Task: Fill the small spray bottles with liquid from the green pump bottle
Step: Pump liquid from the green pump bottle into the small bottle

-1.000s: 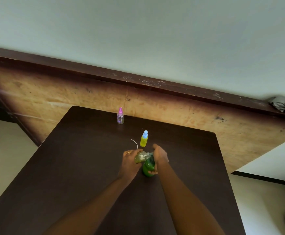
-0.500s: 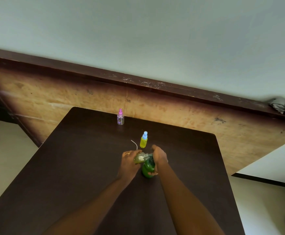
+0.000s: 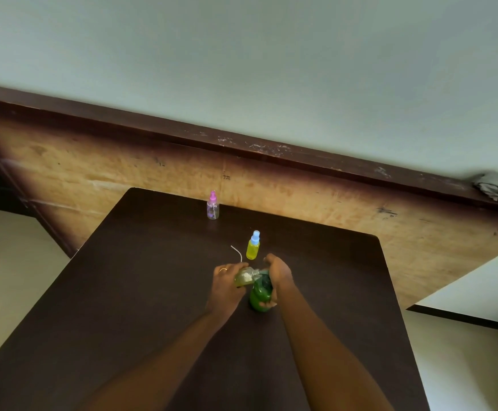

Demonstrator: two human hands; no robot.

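Dark table [image 3: 123,292], L hand [image 3: 227,287] grips small bottle [image 3: 244,277], R hand [image 3: 279,272] grips green pump bottle [image 3: 260,295], both unmoved

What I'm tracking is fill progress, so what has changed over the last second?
Nothing visibly moved. The left hand still holds the small bottle tilted at the top of the green pump bottle, which the right hand grips. The yellow bottle and pink-capped bottle stand where they were.

head-worn view, looking down, table [image 3: 153,292] near
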